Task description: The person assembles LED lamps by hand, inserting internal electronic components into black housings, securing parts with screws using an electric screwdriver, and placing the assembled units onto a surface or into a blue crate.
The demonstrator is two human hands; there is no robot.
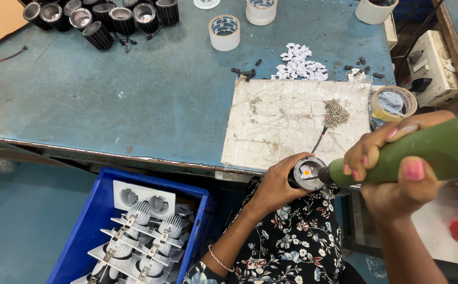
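The lamp housing (307, 173) is a small black cylinder with a shiny rim and an orange spot inside. It sits just past the near edge of the table (134, 94), and its open end faces up and toward the right. The left hand (276, 184) wraps closed around it from behind. The right hand (392, 173) is clenched around a green electric screwdriver (424, 155). Its long axis runs from upper right down to the left, with the tip inside the housing.

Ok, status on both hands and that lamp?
Left hand gripping lamp housing. Right hand holding green driver, tip inside housing. Nothing in the way.
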